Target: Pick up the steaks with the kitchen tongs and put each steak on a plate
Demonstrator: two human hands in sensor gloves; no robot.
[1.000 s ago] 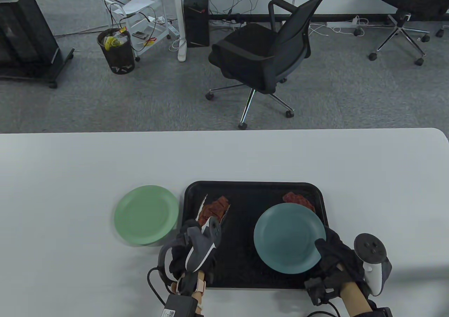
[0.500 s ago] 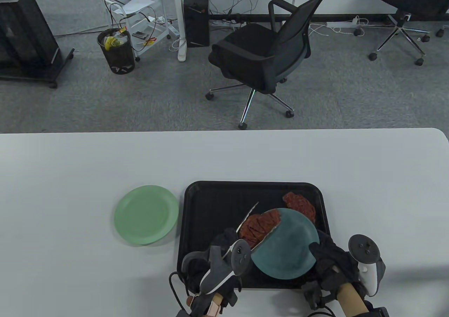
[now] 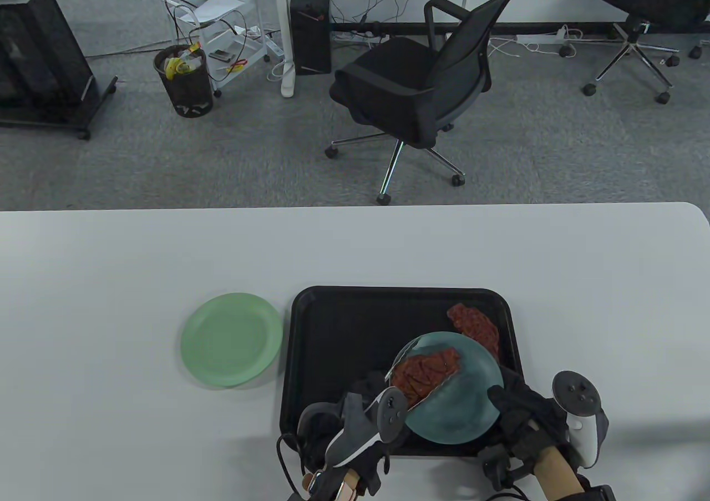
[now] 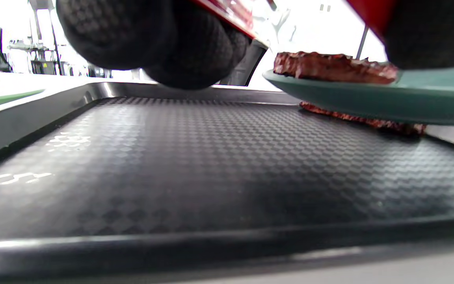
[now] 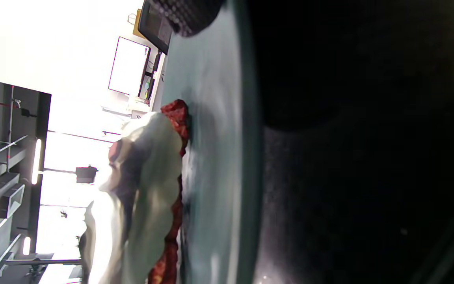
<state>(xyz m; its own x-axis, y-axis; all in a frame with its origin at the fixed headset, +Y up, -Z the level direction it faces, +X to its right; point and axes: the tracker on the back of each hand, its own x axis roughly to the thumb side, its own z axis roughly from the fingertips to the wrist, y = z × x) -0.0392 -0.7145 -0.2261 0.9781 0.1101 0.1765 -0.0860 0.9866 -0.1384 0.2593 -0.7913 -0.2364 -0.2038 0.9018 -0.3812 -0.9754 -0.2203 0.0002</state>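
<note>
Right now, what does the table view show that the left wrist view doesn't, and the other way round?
Only the table view shows the whole green plate, the right hand holding the teal plate, and the tongs at the steak. Only the left wrist view shows the teal plate lifted clear of the tray, partly above the second steak. Both show the left hand, tray, teal plate and both steaks.

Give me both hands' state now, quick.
Left hand: grips the tongs, which clamp a steak over the teal plate.
Right hand: holds the teal plate's edge.
</note>
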